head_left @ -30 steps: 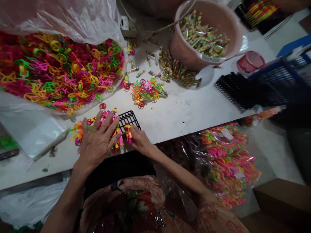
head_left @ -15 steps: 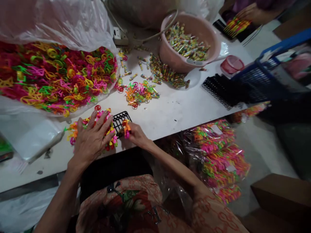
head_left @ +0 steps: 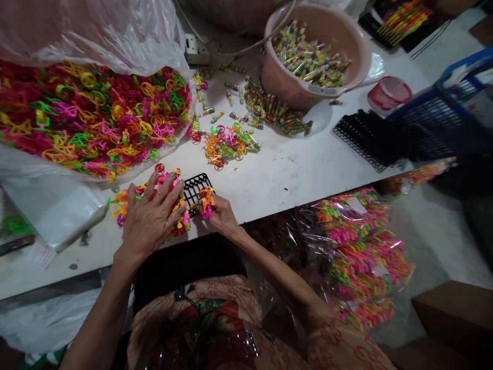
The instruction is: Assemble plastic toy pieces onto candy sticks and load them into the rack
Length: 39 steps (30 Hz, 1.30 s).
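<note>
My left hand (head_left: 154, 221) lies with fingers spread over a dense row of small bright plastic toys (head_left: 177, 218). These stand on a black plastic grid rack (head_left: 197, 184), whose bare right end shows beyond the fingertips. At that end my right hand (head_left: 224, 215) pinches an orange and magenta plastic toy (head_left: 207, 201), held close to the rack's near edge. Whether this toy touches the grid I cannot tell. Behind the rack lies a loose pile of bright toys with small tubes (head_left: 227, 145).
A plastic bag (head_left: 115, 51) of bright toy pieces fills the back left. Small filled tubes lie in and beside a pink basin (head_left: 277, 77). Black racks (head_left: 358, 146), a red basket (head_left: 389, 95) and a blue crate (head_left: 427, 118) are rightward. Bagged toys (head_left: 365, 257) sit below the table edge.
The view has shifted, so the scene sits a little farther right. The orange and magenta toy shows more fully in my right hand. My left hand stays on the row of toys.
</note>
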Motion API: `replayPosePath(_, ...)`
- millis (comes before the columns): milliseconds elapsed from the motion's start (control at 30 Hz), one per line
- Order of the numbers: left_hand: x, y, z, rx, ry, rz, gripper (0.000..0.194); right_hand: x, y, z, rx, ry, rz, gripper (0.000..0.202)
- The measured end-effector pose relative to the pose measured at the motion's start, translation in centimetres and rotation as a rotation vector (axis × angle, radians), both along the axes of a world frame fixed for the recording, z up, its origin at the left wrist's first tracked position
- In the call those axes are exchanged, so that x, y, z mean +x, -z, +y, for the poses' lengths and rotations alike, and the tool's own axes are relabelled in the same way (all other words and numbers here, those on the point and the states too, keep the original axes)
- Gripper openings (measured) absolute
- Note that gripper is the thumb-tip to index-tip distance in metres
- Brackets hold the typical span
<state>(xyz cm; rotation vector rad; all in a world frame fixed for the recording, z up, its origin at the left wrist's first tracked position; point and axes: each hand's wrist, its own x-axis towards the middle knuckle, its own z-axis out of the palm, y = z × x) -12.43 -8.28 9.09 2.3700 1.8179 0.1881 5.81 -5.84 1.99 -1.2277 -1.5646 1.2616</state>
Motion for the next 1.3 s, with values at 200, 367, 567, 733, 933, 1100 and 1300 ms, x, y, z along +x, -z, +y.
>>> replayPosePath(200,0.0,0.1,0.0,0.018,0.007,0.011,0.055,-0.1,0.2,0.1,-0.007,-0.062,0.031,0.018)
replayPosePath(367,-0.1,0.1,0.0,-0.006,0.012,0.024,0.055,0.5,0.9,-0.2,0.210,-0.122,-0.181,0.018)
replayPosePath(567,-0.2,0.4,0.0,0.001,0.004,0.003,0.056,0.7,0.9,-0.9,0.295,-0.058,-0.179,0.014)
replayPosePath(733,-0.1,0.1,0.0,0.001,0.010,0.017,0.056,0.1,0.7,-1.6,0.281,-0.085,-0.181,0.013)
replayPosePath(933,-0.1,0.2,0.0,0.004,0.013,0.028,0.056,0.0,2.0,-2.0,0.324,-0.092,-0.243,0.015)
replayPosePath(1100,-0.2,0.4,0.0,0.005,0.011,0.006,0.055,-0.5,1.6,-2.2,0.415,-0.185,-0.527,0.017)
replayPosePath(1300,-0.1,0.5,0.0,0.029,0.019,0.000,0.055,-0.8,-0.5,-0.5,0.336,-0.414,-0.712,0.017)
